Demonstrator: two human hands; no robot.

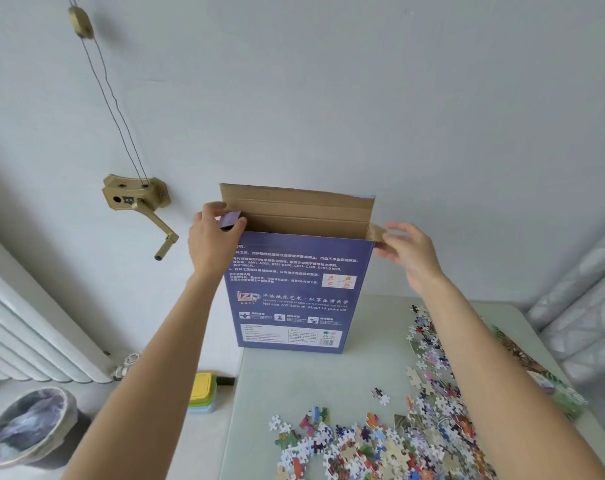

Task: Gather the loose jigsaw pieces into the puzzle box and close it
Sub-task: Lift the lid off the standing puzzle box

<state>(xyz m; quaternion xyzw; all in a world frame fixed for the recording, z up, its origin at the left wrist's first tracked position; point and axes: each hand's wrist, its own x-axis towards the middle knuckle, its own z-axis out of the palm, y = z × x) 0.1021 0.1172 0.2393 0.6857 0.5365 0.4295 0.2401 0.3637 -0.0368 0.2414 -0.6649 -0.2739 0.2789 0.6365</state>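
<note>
The blue puzzle box (294, 292) stands upright on the far edge of the pale table (294, 382), its top open and the brown lid flap (296, 202) raised behind. My left hand (213, 233) pinches the small side flap at the box's top left corner. At the top right corner, my right hand (406, 251) has its fingers spread and touches the other side flap. Several loose jigsaw pieces (380, 441) lie scattered over the near and right parts of the table.
A white wall with a brass crank winch (135, 199) rises behind the box. A radiator (27, 327) and a lined bin (27, 427) are at the left. A stack of coloured containers (202, 393) sits below the table's left edge. A printed plastic bag (543, 372) lies at the right.
</note>
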